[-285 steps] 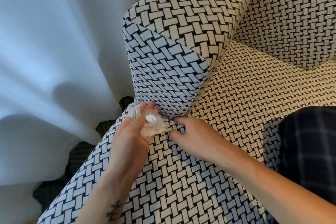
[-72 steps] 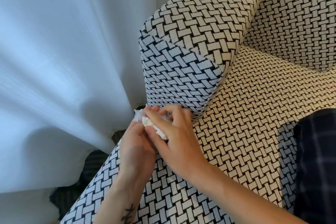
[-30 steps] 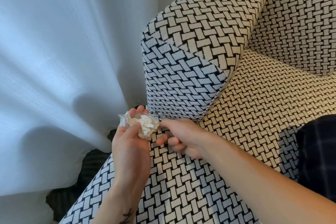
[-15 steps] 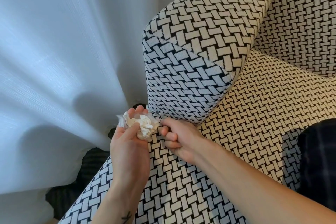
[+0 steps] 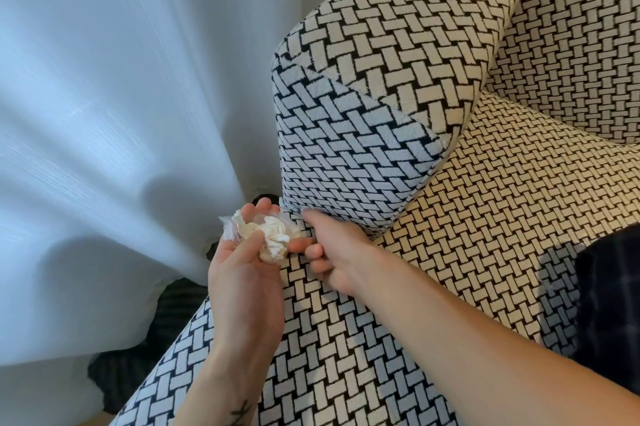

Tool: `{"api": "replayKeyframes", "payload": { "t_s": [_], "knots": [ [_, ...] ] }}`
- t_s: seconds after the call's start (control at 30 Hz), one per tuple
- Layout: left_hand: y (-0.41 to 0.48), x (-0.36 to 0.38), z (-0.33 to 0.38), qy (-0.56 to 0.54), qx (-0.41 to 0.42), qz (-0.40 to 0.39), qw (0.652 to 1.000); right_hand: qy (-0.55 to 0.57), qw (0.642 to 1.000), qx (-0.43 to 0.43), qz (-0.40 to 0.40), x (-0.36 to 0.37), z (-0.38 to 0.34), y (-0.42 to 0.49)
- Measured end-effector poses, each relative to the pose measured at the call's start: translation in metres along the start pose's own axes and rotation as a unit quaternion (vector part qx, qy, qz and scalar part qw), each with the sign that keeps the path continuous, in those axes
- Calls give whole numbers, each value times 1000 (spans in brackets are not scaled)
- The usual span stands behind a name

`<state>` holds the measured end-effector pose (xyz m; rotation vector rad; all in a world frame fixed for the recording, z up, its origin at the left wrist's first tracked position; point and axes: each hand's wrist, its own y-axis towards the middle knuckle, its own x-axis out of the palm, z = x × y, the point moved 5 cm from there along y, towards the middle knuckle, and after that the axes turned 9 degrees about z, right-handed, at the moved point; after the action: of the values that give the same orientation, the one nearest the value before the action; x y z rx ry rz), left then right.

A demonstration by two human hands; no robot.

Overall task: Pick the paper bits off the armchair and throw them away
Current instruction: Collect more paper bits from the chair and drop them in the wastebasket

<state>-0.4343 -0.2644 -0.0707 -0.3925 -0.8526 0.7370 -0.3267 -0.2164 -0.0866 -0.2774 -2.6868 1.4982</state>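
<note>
Paper bits (image 5: 268,235) sitting crumpled in left hand (image 5: 242,270), fingers cupping, thumb pressing on wad, just in front of armrest (image 5: 363,121) base, right hand (image 5: 332,249) touching armrest's bottom seam, fingers curling, cannot tell if pinching anything

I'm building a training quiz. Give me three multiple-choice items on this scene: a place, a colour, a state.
1. Where is the paper wad? A) on the floor B) in the left hand C) on a table
2. The armchair weave is: A) black and cream B) red and green C) plain blue
3. The left hand is: A) flat, palm down B) palm up, cupping the wad C) an empty fist
Key: 1B, the wad lies in its palm; 2A, the weave shows those colours; 3B, thumb and fingers curl round the wad.
</note>
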Motion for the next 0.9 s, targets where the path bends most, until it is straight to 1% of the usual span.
{"api": "replayKeyframes", "payload": {
  "t_s": [0.23, 0.53, 0.63, 0.8, 0.9],
  "knots": [
    [1, 2, 3, -24, 0, 0, 1000, 59, 997, -3, 48, -3, 6, 6],
    [0, 3, 3, -23, -9, 1, 1000, 95, 994, -38, 47, -8, 11, 6],
    [1, 3, 3, -9, 1, -4, 1000, 85, 994, -46, 45, -8, 13, 5],
    [0, 4, 3, -2, 1, -16, 1000, 11, 999, -25, 38, -5, 5, -1],
    [1, 3, 3, 3, 2, -13, 1000, 20, 998, -17, 49, -1, 3, -2]
  ]
}}
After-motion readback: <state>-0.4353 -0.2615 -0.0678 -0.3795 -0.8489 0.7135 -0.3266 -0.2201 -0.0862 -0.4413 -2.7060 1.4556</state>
